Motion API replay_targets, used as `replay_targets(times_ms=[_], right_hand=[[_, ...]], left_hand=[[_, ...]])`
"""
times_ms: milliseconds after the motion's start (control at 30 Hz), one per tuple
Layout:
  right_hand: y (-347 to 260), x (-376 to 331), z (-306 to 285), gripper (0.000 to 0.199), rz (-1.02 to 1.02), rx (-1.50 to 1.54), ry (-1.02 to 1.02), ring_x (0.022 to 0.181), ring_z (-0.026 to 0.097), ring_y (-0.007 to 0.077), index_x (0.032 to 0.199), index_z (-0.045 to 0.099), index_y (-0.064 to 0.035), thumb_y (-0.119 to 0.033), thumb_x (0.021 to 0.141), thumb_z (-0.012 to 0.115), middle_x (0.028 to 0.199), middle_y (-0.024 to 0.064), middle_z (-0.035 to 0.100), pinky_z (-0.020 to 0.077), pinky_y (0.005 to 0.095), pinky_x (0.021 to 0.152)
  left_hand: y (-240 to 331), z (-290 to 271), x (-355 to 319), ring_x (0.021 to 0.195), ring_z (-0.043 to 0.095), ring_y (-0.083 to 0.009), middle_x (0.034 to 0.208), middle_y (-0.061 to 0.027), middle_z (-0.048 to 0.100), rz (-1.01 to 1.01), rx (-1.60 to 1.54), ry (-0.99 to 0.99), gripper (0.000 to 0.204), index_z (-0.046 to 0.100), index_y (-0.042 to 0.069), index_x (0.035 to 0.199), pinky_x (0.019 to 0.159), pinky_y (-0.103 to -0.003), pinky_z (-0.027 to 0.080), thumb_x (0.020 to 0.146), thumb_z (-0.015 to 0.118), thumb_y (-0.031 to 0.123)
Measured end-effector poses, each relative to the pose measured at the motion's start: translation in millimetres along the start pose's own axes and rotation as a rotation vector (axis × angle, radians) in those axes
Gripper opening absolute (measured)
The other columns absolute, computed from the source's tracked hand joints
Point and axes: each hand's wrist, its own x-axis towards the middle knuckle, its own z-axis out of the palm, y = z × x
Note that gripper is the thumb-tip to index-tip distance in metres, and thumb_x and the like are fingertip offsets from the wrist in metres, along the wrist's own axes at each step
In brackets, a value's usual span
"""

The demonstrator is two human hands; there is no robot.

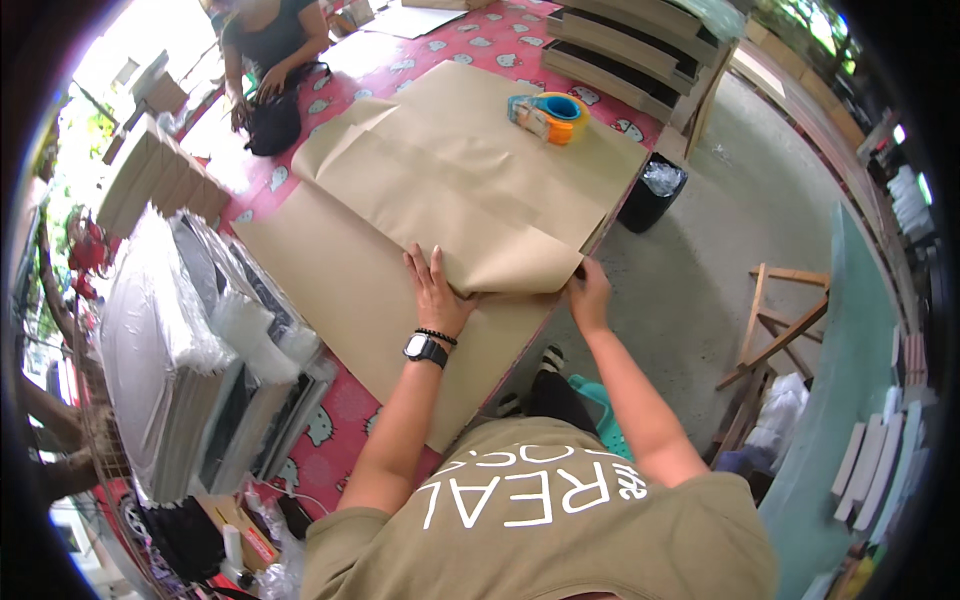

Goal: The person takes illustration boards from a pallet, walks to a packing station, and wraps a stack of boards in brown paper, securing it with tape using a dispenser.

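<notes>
A grey floor (720, 225) is spreading right of the pink worktop (345, 405), which is carrying a lower brown sheet (345, 270). Atop it, an upper brown sheet (450, 200) is lying just ahead of both hands, slanting lengthwise from far left to near right. The left hand (440, 295) is splaying beside its edge; the right hand (590, 290), nearer its corner, is pinching it. Beyond, a tape dispenser (550, 118) is resting.

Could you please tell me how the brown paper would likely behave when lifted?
The brown paper is probably floppy, as it bends and curves near the right hand. Its edges look thin, so it is likely light. It may also crease easily, since wrinkles show across its surface.
</notes>
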Motion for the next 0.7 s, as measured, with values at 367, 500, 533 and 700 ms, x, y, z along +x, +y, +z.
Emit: replay_targets(times_ms=[367, 500, 533, 700], right_hand=[[-45.1, -68.2, 55.4, 0.051, -0.36, -0.602, -0.558, 0.122, 0.032, 0.0227, 0.127, 0.04, -0.0084, -0.035, 0.084, 0.045, 0.131, 0.0089, 0.039, 0.0144, 0.0624, 0.096], [-37.5, -62.8, 56.4, 0.055, -0.36, -0.714, -0.582, 0.127, 0.027, 0.021, 0.132, 0.034, -0.0108, -0.04, 0.086, 0.04, 0.135, 0.0049, 0.035, 0.0112, 0.065, 0.095], [-37.3, -61.3, 51.1, 0.053, -0.335, -0.702, -0.628, 0.127, 0.028, 0.0215, 0.132, 0.034, -0.0141, -0.041, 0.087, 0.039, 0.135, 0.0043, 0.036, 0.0106, 0.0656, 0.096], [-17.6, -47.1, -15.2, 0.048, -0.21, -0.807, -0.535, 0.126, 0.03, 0.0223, 0.126, 0.042, -0.0129, -0.036, 0.085, 0.043, 0.133, 0.0064, 0.038, 0.0112, 0.067, 0.095]], left_hand=[[10.4, 20.0, -8.3, 0.126, 0.016, -0.0468, 0.14, -0.0265, -0.004, -0.065, -0.108, 0.03, 0.104, 0.008, 0.009, 0.135, 0.1, -0.045, 0.03, 0.057, 0.077, 0.01], [13.5, 25.8, -8.9, 0.124, 0.019, -0.0476, 0.14, -0.0263, -0.004, -0.101, -0.09, -0.005, 0.102, 0.008, 0.009, 0.134, 0.099, -0.045, 0.031, 0.058, 0.076, 0.01], [12.6, 24.6, -10.1, 0.126, 0.017, -0.0463, 0.14, -0.0261, -0.002, -0.118, -0.091, -0.002, 0.102, 0.008, 0.01, 0.134, 0.101, -0.044, 0.03, 0.058, 0.076, 0.009], [15.5, 11.5, -7.4, 0.129, 0.012, -0.0412, 0.143, -0.0194, 0.001, -0.154, 0.15, -0.051, 0.094, 0.016, 0.014, 0.135, 0.104, -0.048, 0.019, 0.061, 0.075, 0.019]])
